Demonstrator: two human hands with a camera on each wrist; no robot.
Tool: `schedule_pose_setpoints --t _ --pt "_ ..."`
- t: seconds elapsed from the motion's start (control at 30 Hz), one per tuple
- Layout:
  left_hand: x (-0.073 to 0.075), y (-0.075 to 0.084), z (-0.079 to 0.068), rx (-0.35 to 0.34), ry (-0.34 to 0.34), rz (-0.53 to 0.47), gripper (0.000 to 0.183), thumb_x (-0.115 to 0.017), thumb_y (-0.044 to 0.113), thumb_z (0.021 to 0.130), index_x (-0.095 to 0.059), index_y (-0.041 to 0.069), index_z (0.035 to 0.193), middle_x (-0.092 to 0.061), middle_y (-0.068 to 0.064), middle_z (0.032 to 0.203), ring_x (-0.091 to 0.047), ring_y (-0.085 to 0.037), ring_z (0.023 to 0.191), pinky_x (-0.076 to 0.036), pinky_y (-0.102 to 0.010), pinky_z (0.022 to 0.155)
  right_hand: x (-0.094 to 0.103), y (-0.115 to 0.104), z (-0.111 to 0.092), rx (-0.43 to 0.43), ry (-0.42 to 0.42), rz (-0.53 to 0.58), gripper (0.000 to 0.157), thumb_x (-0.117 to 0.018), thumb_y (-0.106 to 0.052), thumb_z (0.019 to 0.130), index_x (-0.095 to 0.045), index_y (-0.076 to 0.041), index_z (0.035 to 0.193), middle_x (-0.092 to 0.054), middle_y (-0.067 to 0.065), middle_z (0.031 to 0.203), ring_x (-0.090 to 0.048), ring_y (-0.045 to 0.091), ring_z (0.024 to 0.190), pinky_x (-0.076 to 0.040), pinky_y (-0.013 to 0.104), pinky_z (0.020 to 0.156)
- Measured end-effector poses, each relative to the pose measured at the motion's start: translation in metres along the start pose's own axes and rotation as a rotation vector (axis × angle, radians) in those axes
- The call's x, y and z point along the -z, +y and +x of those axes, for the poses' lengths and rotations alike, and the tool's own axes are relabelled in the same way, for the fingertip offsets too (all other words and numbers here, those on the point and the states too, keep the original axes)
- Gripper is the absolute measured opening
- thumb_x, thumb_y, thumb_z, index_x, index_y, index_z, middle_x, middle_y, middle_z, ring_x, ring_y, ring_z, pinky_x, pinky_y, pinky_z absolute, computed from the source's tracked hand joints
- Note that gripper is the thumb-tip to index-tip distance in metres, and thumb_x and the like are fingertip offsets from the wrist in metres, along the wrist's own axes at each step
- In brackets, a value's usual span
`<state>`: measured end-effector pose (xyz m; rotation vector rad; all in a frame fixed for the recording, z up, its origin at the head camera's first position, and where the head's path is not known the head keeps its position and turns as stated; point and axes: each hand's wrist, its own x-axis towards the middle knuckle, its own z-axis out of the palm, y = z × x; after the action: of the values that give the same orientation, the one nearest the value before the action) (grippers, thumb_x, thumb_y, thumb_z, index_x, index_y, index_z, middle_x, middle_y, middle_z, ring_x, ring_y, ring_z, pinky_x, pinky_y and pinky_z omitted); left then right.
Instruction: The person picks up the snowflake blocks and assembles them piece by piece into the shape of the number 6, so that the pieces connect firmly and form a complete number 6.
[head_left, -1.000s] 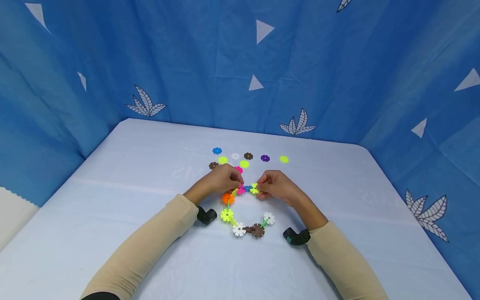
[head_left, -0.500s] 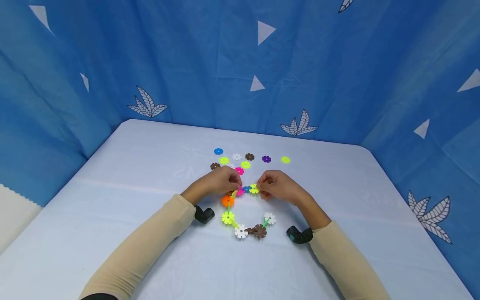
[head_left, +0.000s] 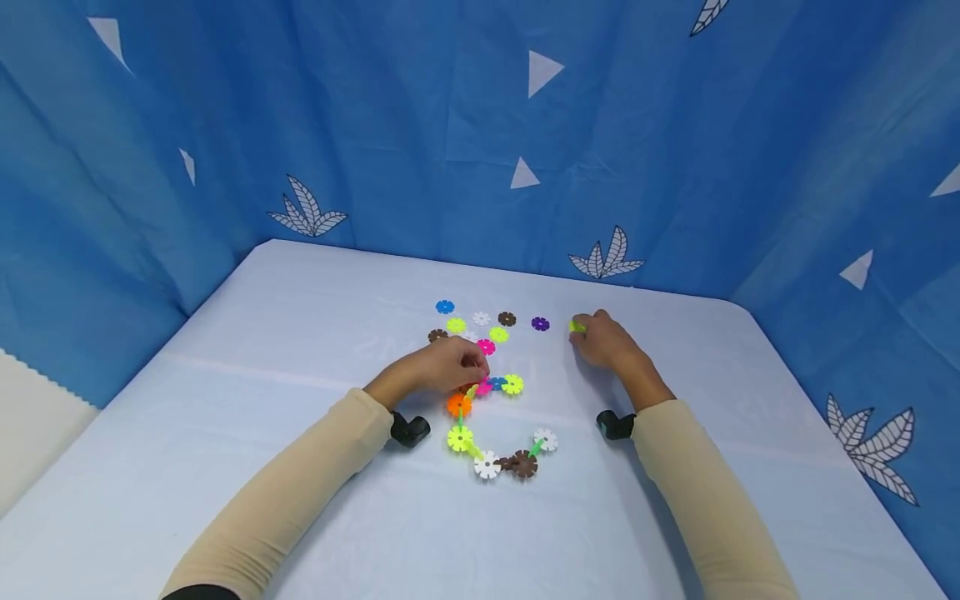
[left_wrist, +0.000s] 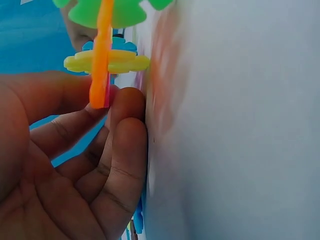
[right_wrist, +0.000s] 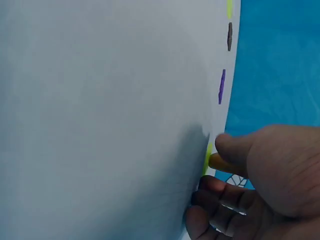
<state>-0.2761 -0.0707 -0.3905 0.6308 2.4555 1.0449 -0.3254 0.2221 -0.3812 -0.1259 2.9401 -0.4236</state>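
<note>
In the head view a curved chain of slotted flower-shaped plastic discs lies on the white table, its orange disc (head_left: 460, 405) near my left hand (head_left: 444, 365). That hand pinches the chain's pink disc (head_left: 483, 386), partly hidden by the fingertips. Beyond it the chain runs through a blue disc (head_left: 498, 384) to a yellow-green end disc (head_left: 513, 384). The other end is a white disc (head_left: 545, 440). Farther back, my right hand (head_left: 604, 340) reaches a loose yellow-green disc (head_left: 577, 326). In the right wrist view this disc (right_wrist: 207, 159) lies flat, thumb and fingertips right at it.
Several loose discs lie behind the chain, among them a purple disc (head_left: 540, 324), a brown disc (head_left: 507, 319), a blue disc (head_left: 445, 307) and a pink disc (head_left: 486, 347). A blue patterned curtain (head_left: 450, 150) hangs behind the white table (head_left: 360, 517).
My right hand has left the chain's yellow-green end disc and moved back and right to the loose yellow-green disc. My left hand keeps hold of the chain at about the same place.
</note>
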Motion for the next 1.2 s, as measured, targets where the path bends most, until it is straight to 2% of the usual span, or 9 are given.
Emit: schedule_pose_setpoints --t 0.17,0.37,0.53,0.73,0.97,1.07,1.2 --pt "0.0 0.0 -0.002 0.0 0.006 0.016 0.012 -0.062 0.019 0.102 -0.073 0.015 0.101 -0.063 -0.003 0.084 -0.054 -0.018 0.074 -0.048 -0.032 0.071 -0.001 0.003 -0.002 -0.007 -0.009 -0.003 0.033 -0.055 -0.009 0.103 -0.056 0.001 0.134 -0.049 0.029 0.133 -0.051 0.041 0.118 -0.043 0.056 0.103" --pt "0.001 0.002 -0.001 -0.017 -0.012 0.029 0.014 -0.062 0.021 0.102 -0.072 0.014 0.108 -0.063 -0.003 0.086 -0.055 -0.017 0.074 -0.048 -0.033 0.073 0.008 0.005 -0.021 -0.025 -0.082 0.056 0.024 -0.068 -0.007 0.096 -0.058 0.0 0.117 -0.057 0.022 0.114 -0.054 0.035 0.1 -0.05 0.05 0.089" --pt "0.002 0.002 0.0 -0.03 -0.029 0.028 0.016 -0.062 0.022 0.101 -0.072 0.014 0.111 -0.064 -0.001 0.091 -0.056 -0.018 0.075 -0.049 -0.034 0.074 0.004 0.0 -0.039 0.019 -0.076 0.094 0.021 -0.075 -0.007 0.091 -0.058 -0.004 0.104 -0.062 0.013 0.096 -0.056 0.029 0.087 -0.051 0.04 0.075" --pt "0.0 0.005 0.0 -0.039 -0.039 0.042 0.017 -0.061 0.022 0.102 -0.072 0.014 0.112 -0.065 0.001 0.093 -0.054 -0.018 0.072 -0.048 -0.034 0.074 -0.011 -0.019 -0.061 0.071 -0.054 0.126 0.021 -0.075 -0.005 0.091 -0.056 -0.007 0.1 -0.062 0.007 0.085 -0.058 0.022 0.073 -0.051 0.03 0.064" --pt "0.0 0.006 0.002 -0.046 -0.047 0.057 0.019 -0.06 0.021 0.102 -0.072 0.014 0.116 -0.065 0.001 0.093 -0.055 -0.018 0.072 -0.049 -0.033 0.075 -0.024 -0.047 -0.085 0.173 -0.06 0.15 0.019 -0.075 -0.007 0.092 -0.057 -0.01 0.096 -0.06 0.002 0.08 -0.058 0.018 0.07 -0.05 0.028 0.061" --pt "-0.001 0.005 0.003 -0.062 -0.056 0.058 0.021 -0.06 0.02 0.102 -0.073 0.015 0.119 -0.066 0.002 0.097 -0.056 -0.017 0.078 -0.049 -0.033 0.078 -0.028 -0.054 -0.089 0.212 -0.042 0.147 0.019 -0.076 -0.007 0.092 -0.057 -0.011 0.095 -0.058 0.001 0.077 -0.055 0.018 0.069 -0.049 0.028 0.06" --pt "-0.002 0.004 0.003 -0.087 -0.069 0.061 0.024 -0.059 0.019 0.102 -0.074 0.018 0.121 -0.067 0.005 0.11 -0.057 -0.015 0.094 -0.049 -0.034 0.086 -0.031 -0.06 -0.091 0.238 -0.026 0.145 0.02 -0.077 -0.009 0.09 -0.057 -0.011 0.094 -0.057 0.0 0.075 -0.054 0.018 0.069 -0.048 0.029 0.061"
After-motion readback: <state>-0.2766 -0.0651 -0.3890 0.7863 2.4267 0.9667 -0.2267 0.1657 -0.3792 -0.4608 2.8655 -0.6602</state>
